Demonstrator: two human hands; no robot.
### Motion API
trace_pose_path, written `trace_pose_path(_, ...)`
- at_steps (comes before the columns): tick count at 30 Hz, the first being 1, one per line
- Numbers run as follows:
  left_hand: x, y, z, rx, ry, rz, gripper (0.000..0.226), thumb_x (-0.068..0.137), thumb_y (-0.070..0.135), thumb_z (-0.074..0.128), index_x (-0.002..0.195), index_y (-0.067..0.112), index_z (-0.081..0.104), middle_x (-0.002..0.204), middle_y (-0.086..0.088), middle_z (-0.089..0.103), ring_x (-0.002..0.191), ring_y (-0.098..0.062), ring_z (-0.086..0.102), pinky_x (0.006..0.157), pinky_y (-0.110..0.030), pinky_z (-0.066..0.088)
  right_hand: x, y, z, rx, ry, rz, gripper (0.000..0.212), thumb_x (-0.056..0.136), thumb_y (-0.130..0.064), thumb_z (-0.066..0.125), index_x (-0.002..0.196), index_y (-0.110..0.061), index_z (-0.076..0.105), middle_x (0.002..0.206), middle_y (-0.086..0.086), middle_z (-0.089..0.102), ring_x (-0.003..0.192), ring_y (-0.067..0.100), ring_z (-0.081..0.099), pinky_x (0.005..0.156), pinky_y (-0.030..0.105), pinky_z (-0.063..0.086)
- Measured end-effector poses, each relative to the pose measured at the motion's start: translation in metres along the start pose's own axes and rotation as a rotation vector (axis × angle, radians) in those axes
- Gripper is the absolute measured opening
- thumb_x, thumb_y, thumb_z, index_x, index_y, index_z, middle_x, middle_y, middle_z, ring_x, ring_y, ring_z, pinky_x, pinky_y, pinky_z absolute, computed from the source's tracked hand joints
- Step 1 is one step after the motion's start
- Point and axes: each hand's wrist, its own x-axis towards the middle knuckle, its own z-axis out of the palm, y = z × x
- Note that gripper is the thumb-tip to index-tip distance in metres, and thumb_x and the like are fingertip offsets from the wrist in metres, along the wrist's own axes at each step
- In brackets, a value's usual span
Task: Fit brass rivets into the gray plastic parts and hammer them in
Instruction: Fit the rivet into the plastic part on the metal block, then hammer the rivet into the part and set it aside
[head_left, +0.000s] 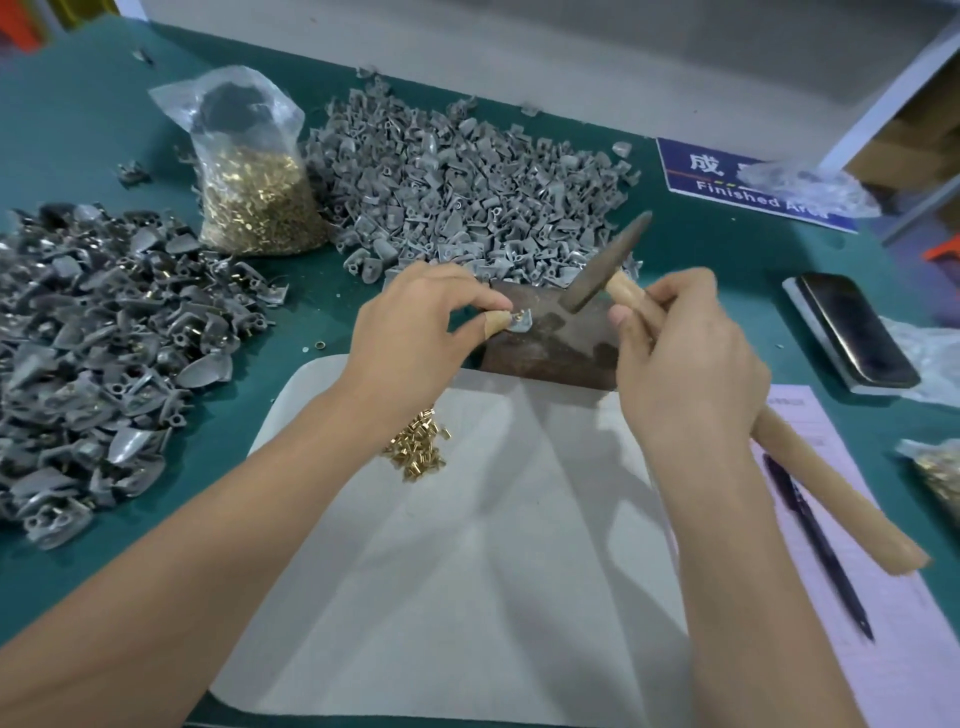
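My left hand (415, 322) pinches a small gray plastic part (519, 325) with a brass rivet in it, held on the left edge of a rusty metal block (550, 343). My right hand (680, 353) grips the wooden handle of a hammer (605, 273), whose dark head hangs tilted just above the block, right of the part. Loose brass rivets (418, 447) lie in a small heap on the white mat (467, 545) under my left wrist.
A large pile of gray parts (457, 182) lies beyond the block, another pile (88, 353) at the left. A plastic bag of rivets (254, 202) stands between them. At the right are a phone (852, 332), a pen (815, 540) on pink paper and a blue sign (727, 187).
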Motion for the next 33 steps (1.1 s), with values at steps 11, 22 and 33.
trace_pose_path(11, 0.002, -0.002, 0.002, -0.111, -0.020, -0.038, 0.010, 0.093, 0.040, 0.073, 0.099, 0.036, 0.078, 0.090, 0.016, 0.064, 0.092, -0.008, 0.056, 0.083, -0.042, 0.051, -0.005, 0.001, -0.010, 0.147, -0.087, -0.150, 0.033, 0.101, -0.050, 0.049, 0.133, -0.049, 0.040, 0.111, -0.009, 0.073, 0.104, 0.031, 0.062, 0.076, 0.038, 0.041)
trace_pose_path(22, 0.005, -0.003, -0.001, -0.175, -0.051, -0.074, 0.016, 0.090, 0.041, 0.075, 0.103, 0.033, 0.080, 0.094, 0.010, 0.069, 0.091, -0.014, 0.063, 0.081, -0.044, 0.054, -0.019, -0.021, 0.002, 0.047, -0.035, -0.243, 0.029, 0.102, -0.044, 0.047, 0.127, -0.042, 0.059, 0.099, -0.003, 0.072, 0.091, 0.035, 0.064, 0.064, 0.035, 0.029)
trace_pose_path(33, 0.006, -0.005, -0.002, -0.180, -0.052, -0.046, 0.013, 0.089, 0.039, 0.077, 0.100, 0.033, 0.081, 0.093, 0.016, 0.071, 0.095, -0.014, 0.063, 0.082, -0.044, 0.053, -0.024, -0.025, 0.003, 0.034, 0.083, -0.243, 0.024, 0.100, -0.041, 0.052, 0.121, -0.039, 0.065, 0.089, 0.000, 0.073, 0.078, 0.036, 0.065, 0.060, 0.032, 0.024)
